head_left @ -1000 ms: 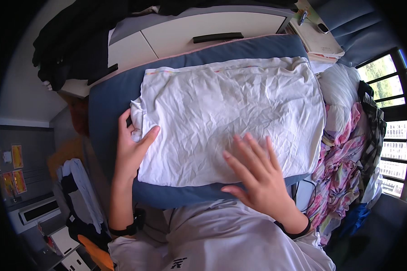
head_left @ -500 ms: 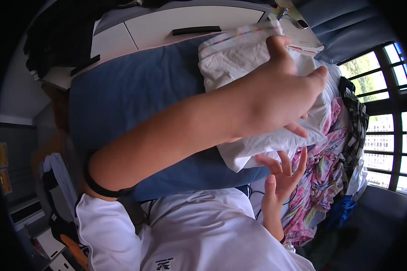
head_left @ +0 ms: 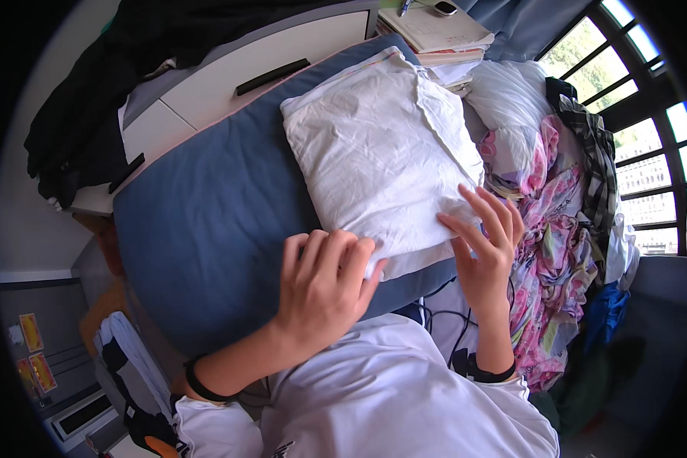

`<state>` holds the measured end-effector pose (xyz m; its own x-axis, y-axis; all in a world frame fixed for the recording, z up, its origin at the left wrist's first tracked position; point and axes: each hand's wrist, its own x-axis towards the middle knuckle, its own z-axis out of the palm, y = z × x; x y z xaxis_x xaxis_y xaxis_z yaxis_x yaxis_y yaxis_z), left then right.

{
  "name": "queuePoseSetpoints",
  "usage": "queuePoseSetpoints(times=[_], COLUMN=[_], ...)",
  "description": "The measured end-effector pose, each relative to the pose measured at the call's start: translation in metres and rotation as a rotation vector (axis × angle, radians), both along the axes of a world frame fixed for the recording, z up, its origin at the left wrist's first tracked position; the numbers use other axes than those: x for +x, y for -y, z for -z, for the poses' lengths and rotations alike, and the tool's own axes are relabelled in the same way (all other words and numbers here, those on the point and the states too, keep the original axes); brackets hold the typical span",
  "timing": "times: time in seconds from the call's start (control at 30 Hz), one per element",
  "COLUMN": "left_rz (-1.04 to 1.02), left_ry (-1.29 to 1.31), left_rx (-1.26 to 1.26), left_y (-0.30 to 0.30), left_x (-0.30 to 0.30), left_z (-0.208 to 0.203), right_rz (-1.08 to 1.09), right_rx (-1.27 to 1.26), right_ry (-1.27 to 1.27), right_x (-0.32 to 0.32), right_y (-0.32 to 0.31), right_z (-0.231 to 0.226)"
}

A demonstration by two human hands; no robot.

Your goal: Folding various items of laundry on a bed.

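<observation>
A folded white cloth (head_left: 389, 145) lies flat on a blue padded surface (head_left: 214, 221), its layers stacked and its top lightly wrinkled. At the cloth's near left corner, my left hand (head_left: 320, 278) is closed, fingers curled and thumb gripping the edge. My right hand (head_left: 488, 244) is open at the near right corner, with fingers spread and some fingertips touching the cloth. Whether the cloth is a garment or a cover I cannot tell.
Pink patterned bedding (head_left: 546, 252) is heaped to the right, beside a white plastic bag (head_left: 507, 99). A paper stack (head_left: 443, 34) stands at the far right. White drawers (head_left: 252, 69) line the far side, with dark clothing (head_left: 91, 107) at the left. Dark cables (head_left: 462, 324) run near my right forearm.
My left arm, which reached across the cloth to the right, has drawn back to its near left corner. The cloth now lies flatter and neatly folded. My right hand has moved up onto its edge.
</observation>
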<state>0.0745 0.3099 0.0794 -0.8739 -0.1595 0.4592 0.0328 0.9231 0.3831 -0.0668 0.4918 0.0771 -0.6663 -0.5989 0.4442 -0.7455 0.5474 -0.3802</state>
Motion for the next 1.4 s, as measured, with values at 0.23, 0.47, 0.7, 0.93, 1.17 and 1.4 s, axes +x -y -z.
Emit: queuePoseSetpoints(times=[0.23, 0.47, 0.7, 0.93, 1.17, 1.4], left_rz=[0.238, -0.053, -0.325, -0.139, 0.121, 0.095], left_ry=[0.058, -0.093, 0.077, 0.082, 0.167, 0.027], left_rx=[-0.001, 0.414, 1.419, 1.833, 1.999, 2.105], left_y=[0.025, 0.038, 0.104, 0.136, 0.134, 0.095], left_x=[0.039, 0.032, -0.035, -0.028, -0.037, -0.047], left_z=[0.025, 0.019, 0.028, 0.053, 0.053, 0.037], right_rz=[-0.115, -0.102, -0.183, -0.336, -0.380, 0.172], right_rx=[-0.026, -0.263, -0.106, 0.210, 0.167, -0.116], right_ry=[-0.420, -0.276, -0.211, -0.124, -0.008, -0.125], right_x=[0.006, 0.002, 0.000, -0.010, -0.001, -0.019], right_y=[-0.033, -0.056, 0.047, 0.108, 0.104, 0.078], right_z=[0.014, 0.033, -0.034, 0.014, 0.016, 0.000])
